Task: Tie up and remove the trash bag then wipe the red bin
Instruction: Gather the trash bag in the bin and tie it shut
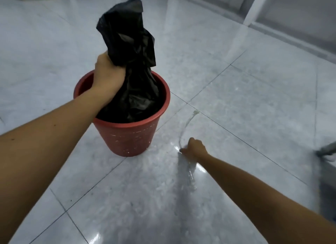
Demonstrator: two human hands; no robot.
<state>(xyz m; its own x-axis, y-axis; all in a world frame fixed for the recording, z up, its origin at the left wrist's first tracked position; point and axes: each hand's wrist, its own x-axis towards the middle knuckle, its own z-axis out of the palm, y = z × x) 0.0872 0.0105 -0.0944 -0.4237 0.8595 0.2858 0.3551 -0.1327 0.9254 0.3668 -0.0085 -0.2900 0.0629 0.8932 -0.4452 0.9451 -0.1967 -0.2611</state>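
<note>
A red bin [127, 136] stands on the tiled floor, left of centre, speckled with white spots on its side. A black trash bag [134, 62] sits inside it, its top gathered into a neck that rises above the rim. My left hand [107, 76] is closed around that neck, just above the bin's rim. My right hand [194, 148] is low at the floor to the right of the bin, its fingers closed on a thin white string [187, 123] that curves away from it across the tile.
Glossy grey floor tiles [236, 107] spread all around the bin. A white post [241, 23] and a wall base run along the back right. A grey object [327, 151] juts in at the right edge.
</note>
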